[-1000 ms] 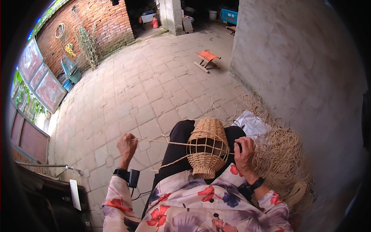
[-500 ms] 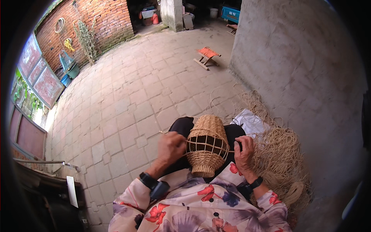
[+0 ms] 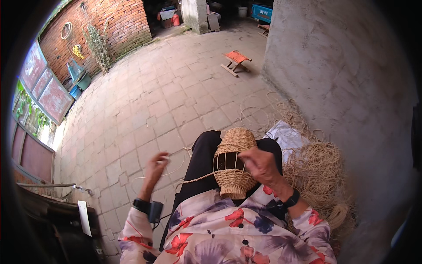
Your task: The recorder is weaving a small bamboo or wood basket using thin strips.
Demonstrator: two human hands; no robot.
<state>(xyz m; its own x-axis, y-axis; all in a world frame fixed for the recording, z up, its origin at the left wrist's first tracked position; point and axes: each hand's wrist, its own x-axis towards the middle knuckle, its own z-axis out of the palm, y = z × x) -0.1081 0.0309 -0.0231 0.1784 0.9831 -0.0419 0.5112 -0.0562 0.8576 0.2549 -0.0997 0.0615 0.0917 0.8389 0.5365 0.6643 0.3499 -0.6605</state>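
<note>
A small woven straw basket point(image 3: 234, 182) lies across my lap, with bare upright stakes between its two woven bands. My right hand point(image 3: 263, 166) is over the right side of this open section, fingers curled by the stakes; whatever they grip is hidden. To the left, away from the basket, my left hand point(image 3: 154, 169) is raised with its fingers drawn together, slightly blurred. A thin strand loops about the fingertips, and they seem to pinch it. A twisted straw cord point(image 3: 198, 178) runs leftward from the lower woven band over my dark trouser leg point(image 3: 198, 154).
On my right, a large tangled heap of straw cord point(image 3: 318, 176) lies beside a white cloth point(image 3: 285, 136), along a plastered wall point(image 3: 338, 88). A folding stool point(image 3: 237, 57) with an orange seat stands ahead on the paving. At the lower left is a dark object with a metal bar point(image 3: 46, 185).
My left hand has moved away from the basket to the left and upward. My right hand has come in over the stakes. The strand that crossed the opening no longer shows there.
</note>
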